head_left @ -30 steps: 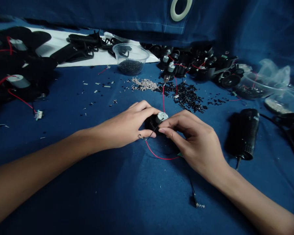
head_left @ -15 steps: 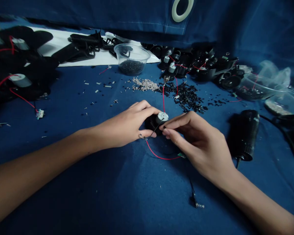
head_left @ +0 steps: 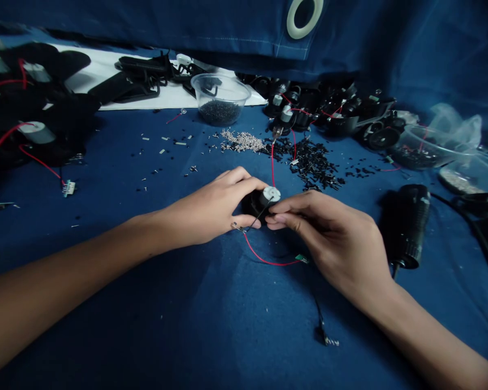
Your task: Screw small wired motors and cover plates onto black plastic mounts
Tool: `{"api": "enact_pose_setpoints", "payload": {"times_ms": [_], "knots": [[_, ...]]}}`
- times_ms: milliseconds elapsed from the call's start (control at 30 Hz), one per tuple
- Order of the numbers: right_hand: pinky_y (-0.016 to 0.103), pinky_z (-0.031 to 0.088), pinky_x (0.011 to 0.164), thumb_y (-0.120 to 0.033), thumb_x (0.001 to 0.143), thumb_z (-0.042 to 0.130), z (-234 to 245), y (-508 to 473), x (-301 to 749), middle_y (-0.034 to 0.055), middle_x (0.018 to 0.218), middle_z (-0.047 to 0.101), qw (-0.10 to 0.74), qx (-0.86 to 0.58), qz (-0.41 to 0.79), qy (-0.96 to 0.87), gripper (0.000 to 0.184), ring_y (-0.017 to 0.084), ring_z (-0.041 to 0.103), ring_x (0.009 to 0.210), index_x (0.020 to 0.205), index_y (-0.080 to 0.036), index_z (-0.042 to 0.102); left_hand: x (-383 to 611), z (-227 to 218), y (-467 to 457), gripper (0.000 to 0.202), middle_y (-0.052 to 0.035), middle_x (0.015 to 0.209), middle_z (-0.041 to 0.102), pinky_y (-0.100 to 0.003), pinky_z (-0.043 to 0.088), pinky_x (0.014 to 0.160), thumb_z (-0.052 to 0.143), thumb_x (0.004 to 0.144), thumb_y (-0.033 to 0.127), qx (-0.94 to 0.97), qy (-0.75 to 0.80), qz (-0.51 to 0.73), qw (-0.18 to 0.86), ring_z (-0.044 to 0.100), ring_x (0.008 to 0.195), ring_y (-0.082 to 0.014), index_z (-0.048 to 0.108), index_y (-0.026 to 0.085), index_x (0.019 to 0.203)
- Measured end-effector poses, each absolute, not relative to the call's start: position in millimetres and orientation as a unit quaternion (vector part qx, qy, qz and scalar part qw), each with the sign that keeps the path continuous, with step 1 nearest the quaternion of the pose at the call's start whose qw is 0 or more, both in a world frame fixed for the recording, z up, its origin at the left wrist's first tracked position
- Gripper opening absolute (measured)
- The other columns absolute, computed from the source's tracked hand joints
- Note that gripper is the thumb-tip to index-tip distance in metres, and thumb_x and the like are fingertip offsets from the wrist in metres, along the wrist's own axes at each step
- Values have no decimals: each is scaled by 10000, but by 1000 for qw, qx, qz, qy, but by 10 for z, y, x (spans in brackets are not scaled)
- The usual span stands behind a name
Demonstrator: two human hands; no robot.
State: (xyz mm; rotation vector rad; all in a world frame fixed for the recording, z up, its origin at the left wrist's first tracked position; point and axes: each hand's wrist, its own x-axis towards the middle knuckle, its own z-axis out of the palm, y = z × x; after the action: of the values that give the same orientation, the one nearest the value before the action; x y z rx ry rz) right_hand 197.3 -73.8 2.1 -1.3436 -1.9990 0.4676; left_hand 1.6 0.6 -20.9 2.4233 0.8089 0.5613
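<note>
On the blue cloth [head_left: 179, 303], directly in front of the person, the left hand [head_left: 203, 208] holds a small black housing [head_left: 252, 205]. Its fingers curl closely over the housing from the left side. A small silver motor [head_left: 266, 197] with a pale round end sits in this housing and points up and to the right. The right hand [head_left: 333, 238] is just beside it, and its fingers [head_left: 287, 208] are narrow together at the housing's right side. They are touching or almost touching a thin black wire [head_left: 260, 214], but I cannot tell if they pinch it.

A red wire [head_left: 266, 261] makes a loop on the cloth below the hands and ends near a small green connector [head_left: 302, 259]. A second red wire [head_left: 273, 165] goes up and away from the housing. Near the right hand lie a short black wire with a metal coil [head_left: 322, 327] and a thick black cylinder [head_left: 406, 225].

Farther away are a scattered pile of black pieces [head_left: 313, 165] and a pile of silver pieces [head_left: 243, 141]. Behind them stands a clear plastic cup [head_left: 219, 92] with black beads, beside a white sheet [head_left: 166, 95] and many black assemblies [head_left: 321, 103] with red wires.
</note>
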Motion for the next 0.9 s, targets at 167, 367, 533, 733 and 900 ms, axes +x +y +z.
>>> {"api": "enact_pose_setpoints", "payload": {"times_ms": [167, 367, 533, 733, 900], "knots": [[275, 480, 742, -154, 874, 555, 7, -726, 1970, 20, 896, 649, 310, -502, 111, -800, 110, 144, 615, 820, 902, -222, 638, 26, -208, -8, 401, -21, 1142, 508, -295, 437, 914, 647, 817, 277, 894, 304, 211, 254, 532, 1066, -182, 501, 250, 1189], [277, 472, 700, -154, 867, 569, -39, -694, 1961, 19, 857, 632, 309, -505, 82, -802, 88, 146, 599, 794, 879, -224, 621, 27, -215, -3, 379, -27, 1144, 507, -309, 433, 916, 633, 829, 290, 894, 305, 211, 250, 525, 1070, -188, 501, 253, 1182], [279, 478, 701, -146, 873, 559, -77, -688, 1923, 27, 862, 623, 311, -499, 66, -806, 90, 148, 594, 792, 876, -223, 606, 23, -228, -1, 390, -26, 1145, 505, -306, 430, 909, 636, 829, 285, 895, 300, 216, 250, 529, 1063, -186, 494, 260, 1192], [273, 487, 726, -137, 873, 556, -66, -689, 1928, 34, 885, 610, 288, -494, 48, -819, 97, 142, 593, 799, 906, -217, 599, 26, -216, -10, 369, -22, 1133, 499, -307, 427, 897, 628, 827, 275, 892, 305, 214, 254, 534, 1042, -188, 499, 257, 1172], [276, 491, 725, -139, 885, 535, -45, -698, 1917, 36, 889, 606, 272, -489, 32, -828, 95, 142, 596, 790, 903, -217, 585, 30, -209, -11, 366, -26, 1136, 498, -319, 415, 908, 623, 824, 268, 891, 306, 212, 259, 523, 1061, -199, 496, 255, 1167]]}}
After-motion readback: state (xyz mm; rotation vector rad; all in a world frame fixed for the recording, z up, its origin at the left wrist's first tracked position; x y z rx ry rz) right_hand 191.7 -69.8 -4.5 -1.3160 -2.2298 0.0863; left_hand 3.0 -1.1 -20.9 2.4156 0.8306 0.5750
